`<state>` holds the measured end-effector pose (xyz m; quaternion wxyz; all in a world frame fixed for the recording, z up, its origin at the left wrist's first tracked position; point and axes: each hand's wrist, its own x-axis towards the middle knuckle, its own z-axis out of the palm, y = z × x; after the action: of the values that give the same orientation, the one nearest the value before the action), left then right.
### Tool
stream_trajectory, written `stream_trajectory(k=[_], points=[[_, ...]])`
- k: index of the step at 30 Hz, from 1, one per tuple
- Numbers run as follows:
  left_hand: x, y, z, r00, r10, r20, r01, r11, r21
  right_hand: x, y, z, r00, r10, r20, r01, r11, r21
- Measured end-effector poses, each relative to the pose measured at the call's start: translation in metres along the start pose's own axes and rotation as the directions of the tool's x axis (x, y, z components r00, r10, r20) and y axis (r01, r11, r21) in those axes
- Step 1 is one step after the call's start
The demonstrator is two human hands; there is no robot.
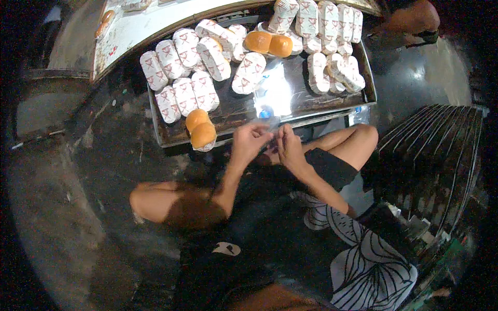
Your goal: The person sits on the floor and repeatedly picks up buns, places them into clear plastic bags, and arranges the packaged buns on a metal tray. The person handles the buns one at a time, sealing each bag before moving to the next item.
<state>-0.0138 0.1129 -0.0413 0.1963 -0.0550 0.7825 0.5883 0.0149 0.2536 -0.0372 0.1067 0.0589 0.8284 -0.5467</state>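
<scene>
Both of my hands are raised close together at the near edge of a dark metal baking tray (233, 112). My left hand (251, 138) and my right hand (288, 142) have bent fingers at a thin clear plastic piece, seemingly a bag (274, 89), that glares brightly over the tray. How firmly each hand grips it is blurred. Buns in printed paper cases lie mostly underside up at the tray's left (169, 60) and right (328, 21). One golden double bun (268, 43) lies top up at the back; another double bun (202, 130) sits at the near left edge.
Behind the tray stands a white-topped surface (136, 35) with a brown rim and more buns on it. A dark rack of thin metal rods (435, 144) is at the right. Another person's bare limb (414, 21) shows at the top right. My bent legs lie below the tray.
</scene>
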Motion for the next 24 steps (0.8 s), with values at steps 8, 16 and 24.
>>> stream_trajectory(k=[8, 16, 24], points=[[-0.028, 0.019, -0.001, 0.954, 0.113, -0.278, -0.104, 0.994, 0.046, 0.001, -0.014, 0.007, 0.993, -0.098, 0.070, 0.111, 0.966, -0.234], [-0.050, 0.039, -0.001, 0.817, 0.380, -0.433, -0.350, 0.925, 0.151, 0.038, -0.042, -0.001, 0.838, -0.036, 0.545, -0.527, 0.206, 0.824], [-0.048, -0.014, -0.057, 0.949, -0.247, -0.197, -0.125, 0.279, -0.952, 0.017, -0.069, 0.060, 0.691, -0.134, 0.711, -0.712, 0.050, 0.701]])
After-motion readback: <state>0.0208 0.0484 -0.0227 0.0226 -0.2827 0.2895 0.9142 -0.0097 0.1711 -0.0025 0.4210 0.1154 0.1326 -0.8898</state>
